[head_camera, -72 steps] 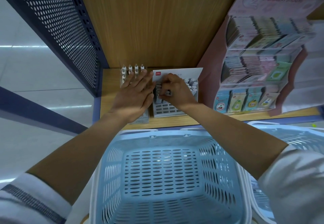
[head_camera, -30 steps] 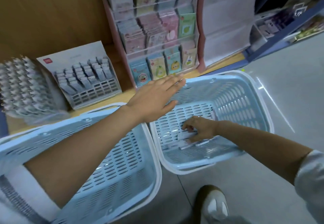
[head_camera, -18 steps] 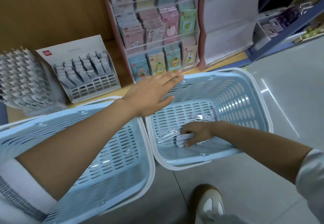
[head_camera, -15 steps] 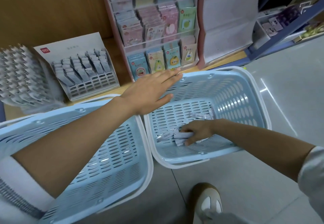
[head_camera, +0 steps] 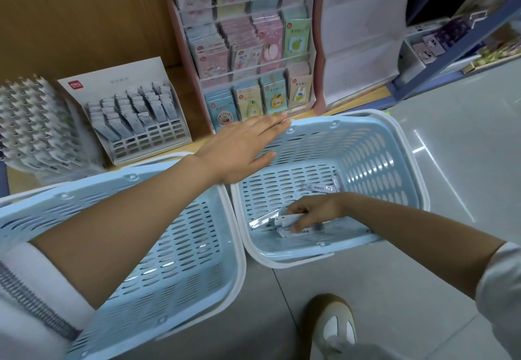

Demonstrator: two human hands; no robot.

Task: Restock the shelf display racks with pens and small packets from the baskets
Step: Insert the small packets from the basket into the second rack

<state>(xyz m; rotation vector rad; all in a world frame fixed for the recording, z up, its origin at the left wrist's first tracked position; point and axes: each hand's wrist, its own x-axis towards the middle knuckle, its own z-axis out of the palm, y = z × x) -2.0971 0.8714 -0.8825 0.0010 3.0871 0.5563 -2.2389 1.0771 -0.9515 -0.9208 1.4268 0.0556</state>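
Right hand [head_camera: 315, 210], fingers curled round packets [head_camera: 284, 220] on the basket [head_camera: 352, 115] floor, gathering stock. Left hand [head_camera: 239, 148] hovers beyond those fingers, its own straight and together, probably for balance.

Wood-panel shelf back [head_camera: 84, 15]; glossy grey floor tiles [head_camera: 465, 156] (reflected light streaks); blue shelf frame [head_camera: 451, 56] at right.

At the lower left of the frame, the left sleeve [head_camera: 25, 289] is white knit with a dark grey ribbed stripe across it. At the lower right, the right sleeve [head_camera: 501, 283] is plain pale grey-white. The arms are bare from the sleeves down to the left hand [head_camera: 239, 148] and right hand [head_camera: 315, 213]. At bottom centre is a tan shoe [head_camera: 334, 328] with a white panel.
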